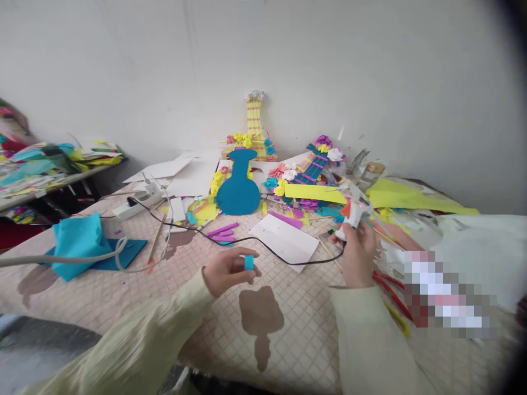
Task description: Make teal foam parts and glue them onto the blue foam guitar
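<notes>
My left hand point(226, 272) is closed in a pinch on a small blue paper piece point(249, 262), held above the table. My right hand point(359, 252) grips a white glue gun point(352, 211) with an orange part and a small red light. A black cord point(263, 241) trails from the bottom of its handle leftward across the table. In front of my hands lies a folded white sheet point(284, 238). A blue vase-shaped cutout point(237, 189) stands upright behind them. Purple paper strips point(224, 230) lie left of the sheet.
A power strip point(138, 204) and a pale cable point(61, 259) are on the left, beside folded blue paper point(78, 244). Paper-flower crafts point(255, 118) lean at the wall. Red-handled scissors or pliers point(393, 293), yellow paper point(411, 195) and a jar point(373, 174) are right.
</notes>
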Action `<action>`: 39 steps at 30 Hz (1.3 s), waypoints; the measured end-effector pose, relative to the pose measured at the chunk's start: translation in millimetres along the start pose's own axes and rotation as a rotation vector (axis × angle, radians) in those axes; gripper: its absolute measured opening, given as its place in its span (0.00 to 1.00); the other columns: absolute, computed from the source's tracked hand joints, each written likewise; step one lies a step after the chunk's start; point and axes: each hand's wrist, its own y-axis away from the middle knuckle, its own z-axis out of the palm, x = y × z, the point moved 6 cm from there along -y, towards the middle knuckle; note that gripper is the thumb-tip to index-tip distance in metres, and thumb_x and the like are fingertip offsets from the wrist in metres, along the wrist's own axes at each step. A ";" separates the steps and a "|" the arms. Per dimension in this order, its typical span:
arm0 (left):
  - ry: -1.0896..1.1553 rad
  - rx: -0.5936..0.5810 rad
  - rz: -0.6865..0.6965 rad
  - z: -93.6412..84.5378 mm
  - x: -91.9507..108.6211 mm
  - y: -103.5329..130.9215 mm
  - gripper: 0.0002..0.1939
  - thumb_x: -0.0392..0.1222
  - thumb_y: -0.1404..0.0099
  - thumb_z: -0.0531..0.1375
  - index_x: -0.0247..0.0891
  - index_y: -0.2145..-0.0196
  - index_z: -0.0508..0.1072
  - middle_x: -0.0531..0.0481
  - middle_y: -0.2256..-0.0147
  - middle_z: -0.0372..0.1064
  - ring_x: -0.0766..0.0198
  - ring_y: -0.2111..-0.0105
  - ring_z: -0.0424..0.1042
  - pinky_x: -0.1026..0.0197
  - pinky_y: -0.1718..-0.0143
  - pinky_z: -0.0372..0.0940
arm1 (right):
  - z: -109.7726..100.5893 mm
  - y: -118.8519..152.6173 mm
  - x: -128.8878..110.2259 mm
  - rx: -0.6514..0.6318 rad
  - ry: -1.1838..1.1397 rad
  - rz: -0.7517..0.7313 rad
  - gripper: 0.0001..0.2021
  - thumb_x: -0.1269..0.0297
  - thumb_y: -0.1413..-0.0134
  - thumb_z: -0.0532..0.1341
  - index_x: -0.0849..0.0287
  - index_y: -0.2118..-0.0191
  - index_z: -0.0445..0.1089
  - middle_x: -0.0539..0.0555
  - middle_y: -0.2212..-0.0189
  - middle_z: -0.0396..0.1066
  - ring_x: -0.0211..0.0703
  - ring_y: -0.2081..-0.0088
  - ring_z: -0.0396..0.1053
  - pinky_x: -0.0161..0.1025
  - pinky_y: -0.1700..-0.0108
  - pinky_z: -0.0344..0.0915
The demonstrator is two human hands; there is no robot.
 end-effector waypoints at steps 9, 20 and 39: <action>-0.286 0.161 0.196 -21.1 29.0 44.0 0.11 0.45 0.46 0.61 0.35 0.69 0.69 0.46 0.72 0.73 0.62 0.70 0.72 0.62 0.70 0.65 | 35.9 30.6 26.5 -0.251 0.051 0.245 0.12 0.64 0.59 0.63 0.57 0.65 0.63 0.46 0.77 0.64 0.33 0.79 0.61 0.33 0.78 0.60; -0.694 0.313 0.348 -55.5 15.9 29.1 0.18 0.44 0.38 0.48 0.37 0.53 0.67 0.48 0.73 0.68 0.64 0.72 0.68 0.61 0.68 0.63 | 30.6 148.1 -4.8 -0.350 -0.467 0.754 0.07 0.61 0.61 0.62 0.58 0.79 0.65 0.48 0.80 0.51 0.35 0.78 0.53 0.35 0.77 0.59; -1.121 0.221 0.009 -135.8 -24.9 -36.2 0.09 0.40 0.46 0.54 0.38 0.70 0.74 0.51 0.83 0.69 0.65 0.81 0.66 0.64 0.74 0.59 | -23.7 167.0 -7.6 -0.218 -0.321 0.616 0.12 0.56 0.54 0.60 0.47 0.60 0.65 0.51 0.77 0.65 0.42 0.75 0.62 0.41 0.73 0.59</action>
